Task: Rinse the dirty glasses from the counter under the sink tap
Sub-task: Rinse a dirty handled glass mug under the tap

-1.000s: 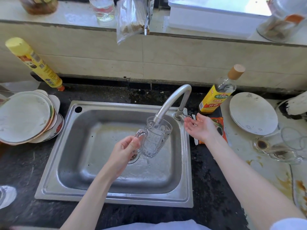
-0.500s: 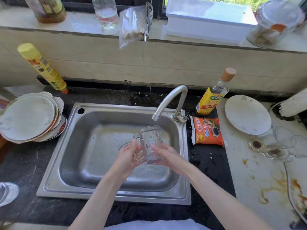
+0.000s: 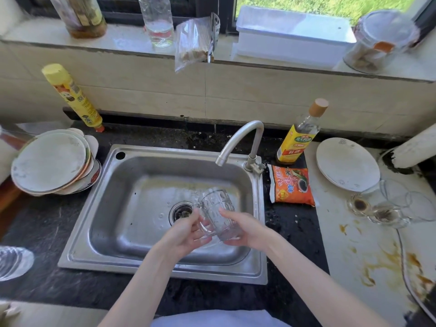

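Note:
A clear glass mug point(image 3: 218, 210) with a dimpled pattern is tilted over the steel sink point(image 3: 132, 234), below and in front of the tap spout point(image 3: 238, 138). My left hand point(image 3: 186, 234) holds it by the handle side. My right hand point(image 3: 245, 228) cups its lower body from the right, fingers wrapped round the glass. No water stream shows at the spout. Several dirty glasses point(image 3: 382, 208) with brown residue sit on the right counter.
A stack of plates point(image 3: 50, 162) stands left of the sink, a white plate point(image 3: 346, 167) to the right. An orange sauce packet point(image 3: 291, 185) and a yellow-labelled bottle point(image 3: 298, 138) stand beside the tap. Another glass point(image 3: 13, 261) lies at the far left edge.
My right hand left the tap side and came onto the mug. The mug moved from under the spout down toward me and tilted, now held in both hands.

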Motion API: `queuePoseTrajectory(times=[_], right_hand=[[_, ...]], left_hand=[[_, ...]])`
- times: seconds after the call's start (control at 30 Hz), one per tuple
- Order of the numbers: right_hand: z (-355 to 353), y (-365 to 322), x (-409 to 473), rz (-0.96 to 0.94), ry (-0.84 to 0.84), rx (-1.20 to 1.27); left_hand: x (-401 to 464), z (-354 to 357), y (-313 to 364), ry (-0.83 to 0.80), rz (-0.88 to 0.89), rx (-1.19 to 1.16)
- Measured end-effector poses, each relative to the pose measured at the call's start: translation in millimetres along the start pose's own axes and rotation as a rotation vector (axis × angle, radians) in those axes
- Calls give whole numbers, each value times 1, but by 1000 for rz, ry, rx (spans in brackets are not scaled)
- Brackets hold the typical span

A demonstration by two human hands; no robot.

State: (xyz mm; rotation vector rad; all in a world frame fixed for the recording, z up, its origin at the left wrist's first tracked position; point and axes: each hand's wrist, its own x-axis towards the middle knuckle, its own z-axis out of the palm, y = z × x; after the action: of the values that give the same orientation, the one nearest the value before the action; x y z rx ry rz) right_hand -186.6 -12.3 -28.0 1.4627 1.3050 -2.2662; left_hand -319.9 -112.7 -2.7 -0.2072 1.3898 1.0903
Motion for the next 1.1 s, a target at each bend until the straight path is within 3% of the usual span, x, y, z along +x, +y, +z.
queuePoseTrajectory(times=[0.13,0.3,0.43,0.6,0.77,0.87,0.97,1.03,1.1], right_hand=[[2,12,-12,-87,114,57],[-10,18,-38,-225,283,31],[-13,27,-71,-307,374,-76],[10,39,-128,-384,477,-352],[41,71,-190,-429,602,-330],[54,105,-217,-464,754,-157],[68,154,-237,-577,929,489],[81,187,-257,-606,865,909],[102,221,-281,-550,842,1019]], left_hand=[[-7,3,-6,-28,75,93],[-11,-4,-13,-141,140,409],[-19,-1,2,-246,146,391],[-32,12,18,-562,228,690],[-56,18,5,-896,220,925],[-67,28,-21,-1005,268,938],[-87,41,-65,-1064,196,810],[-102,47,-99,-1068,139,742],[-117,50,-134,-1075,97,690]])
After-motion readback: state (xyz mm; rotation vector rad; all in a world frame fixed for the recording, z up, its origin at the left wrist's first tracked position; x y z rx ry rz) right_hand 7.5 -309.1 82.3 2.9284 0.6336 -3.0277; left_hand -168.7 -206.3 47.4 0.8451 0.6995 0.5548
